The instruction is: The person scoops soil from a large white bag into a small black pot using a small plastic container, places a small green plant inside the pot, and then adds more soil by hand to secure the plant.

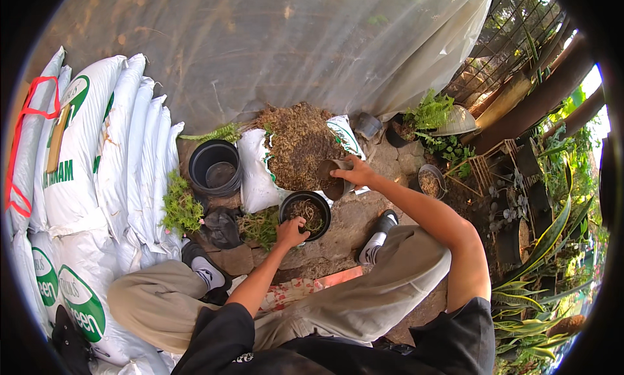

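My left hand (290, 234) grips the near-left rim of a black pot (325, 207), which holds pale, tangled roots (311, 214) and dark soil. Up and to its right, my right hand (357, 172) is closed on a small grey-brown container (333, 188), tilted at the edge of a heap of brown potting mix (296, 138). The heap lies in an opened white sack (252, 170). An empty larger black pot (201, 160) stands to the left, above a crumpled black bag (223, 227).
Stacked white sacks (84, 154) line the left. Potted plants (422, 118) and a small pot (430, 181) stand at right, before dark posts and mesh. Plastic sheeting (273, 50) hangs behind. My legs are crossed on the paving (234, 258).
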A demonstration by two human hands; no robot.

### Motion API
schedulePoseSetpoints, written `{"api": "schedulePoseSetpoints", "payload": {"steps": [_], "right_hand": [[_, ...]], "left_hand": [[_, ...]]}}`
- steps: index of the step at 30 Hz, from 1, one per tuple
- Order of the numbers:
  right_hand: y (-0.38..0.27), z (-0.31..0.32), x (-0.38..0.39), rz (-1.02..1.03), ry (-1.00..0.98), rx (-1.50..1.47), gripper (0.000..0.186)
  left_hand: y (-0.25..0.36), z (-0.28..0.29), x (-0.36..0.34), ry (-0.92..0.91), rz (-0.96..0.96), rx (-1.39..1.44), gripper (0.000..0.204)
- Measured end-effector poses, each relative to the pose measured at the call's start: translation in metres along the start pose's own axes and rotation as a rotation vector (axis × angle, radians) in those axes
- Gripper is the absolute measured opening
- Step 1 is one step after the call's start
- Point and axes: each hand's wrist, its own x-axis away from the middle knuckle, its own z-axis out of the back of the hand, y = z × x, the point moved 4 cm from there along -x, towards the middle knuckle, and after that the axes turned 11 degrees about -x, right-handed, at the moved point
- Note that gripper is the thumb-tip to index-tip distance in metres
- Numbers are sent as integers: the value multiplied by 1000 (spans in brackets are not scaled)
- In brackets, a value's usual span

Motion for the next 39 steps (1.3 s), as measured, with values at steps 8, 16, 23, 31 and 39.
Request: {"api": "schedulePoseSetpoints", "payload": {"steps": [8, 16, 23, 31, 39], "right_hand": [[54, 52, -47, -65, 271, 198, 115], [49, -2, -67, 35, 455, 220, 102], [45, -47, -92, -130, 583, 175, 94], [25, -75, -106, -182, 606, 27, 91], [23, -72, -106, -347, 434, -190, 95]], "left_hand": [[13, 6, 13, 143, -151, -62, 42], [11, 6, 18, 243, -135, -116, 35], [17, 14, 26, 242, -165, -146, 35], [13, 11, 24, 326, -228, -116, 34], [19, 11, 21, 325, -238, -162, 32]]}}
